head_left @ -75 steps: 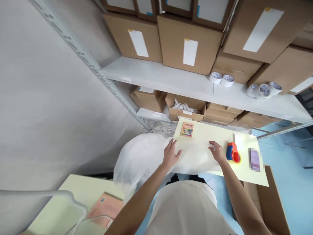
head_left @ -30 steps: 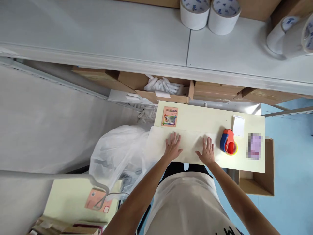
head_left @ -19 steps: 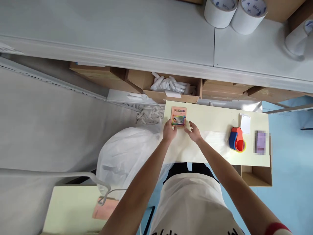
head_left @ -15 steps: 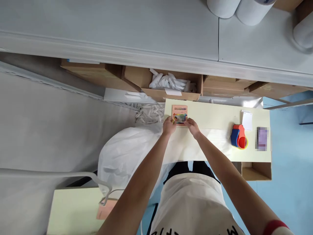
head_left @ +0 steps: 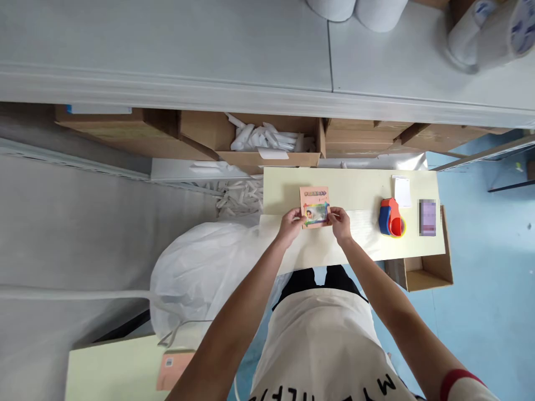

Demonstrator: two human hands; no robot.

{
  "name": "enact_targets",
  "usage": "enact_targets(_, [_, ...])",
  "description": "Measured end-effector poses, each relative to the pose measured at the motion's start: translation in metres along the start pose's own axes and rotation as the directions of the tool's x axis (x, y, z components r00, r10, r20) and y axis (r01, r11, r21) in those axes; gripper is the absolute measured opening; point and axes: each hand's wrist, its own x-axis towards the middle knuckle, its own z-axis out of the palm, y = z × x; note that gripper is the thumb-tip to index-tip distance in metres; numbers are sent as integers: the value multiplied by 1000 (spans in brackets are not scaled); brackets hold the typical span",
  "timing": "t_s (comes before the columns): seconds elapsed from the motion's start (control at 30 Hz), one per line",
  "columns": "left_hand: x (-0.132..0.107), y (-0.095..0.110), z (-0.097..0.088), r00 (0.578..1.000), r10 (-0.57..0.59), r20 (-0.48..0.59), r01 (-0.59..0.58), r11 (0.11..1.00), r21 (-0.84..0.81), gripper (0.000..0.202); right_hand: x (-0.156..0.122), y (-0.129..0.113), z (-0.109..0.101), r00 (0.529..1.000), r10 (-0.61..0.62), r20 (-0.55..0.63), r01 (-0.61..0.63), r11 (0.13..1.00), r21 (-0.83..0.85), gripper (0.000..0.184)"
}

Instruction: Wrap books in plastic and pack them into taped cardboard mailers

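A salmon-pink booklet (head_left: pixel 316 192) with a rainbow-framed picture on its cover is held over the left part of the pale yellow table (head_left: pixel 355 186). My left hand (head_left: pixel 291 224) grips its left edge, the thumb over the cover. On the opposite edge, my right hand (head_left: pixel 340 221) pinches it between thumb and fingers. The cover faces up towards me. Beneath my hands, a whitish sheet (head_left: pixel 305 250) spreads along the table's near side.
Right of my hands stands a red and blue tape dispenser (head_left: pixel 389 217), with white cards (head_left: pixel 402 192) and a blurred purple item (head_left: pixel 427 217) beyond. Behind the table, an open carton (head_left: pixel 246 159) holds white rolled pieces. A large white plastic bag (head_left: pixel 196 273) bulges at the left.
Both hands have carried the booklet right and a little nearer to me over the table. The camera view has shifted to the right.
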Motion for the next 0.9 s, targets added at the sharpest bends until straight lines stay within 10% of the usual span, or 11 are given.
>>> enact_targets(0.4, [-73,-62,133,996,29,86,-60,922,382,45,-35,56,-152,994,-13,-105,-1,991,-133,30])
enact_targets(0.73, [-79,-66,164,997,20,80,-66,772,632,49,-19,78,-179,999,-4,-46,-8,962,-274,29])
enact_targets(0.9, [-94,-64,172,978,127,167,-210,561,801,63,-31,81,-194,989,-129,-75,85,901,-425,33])
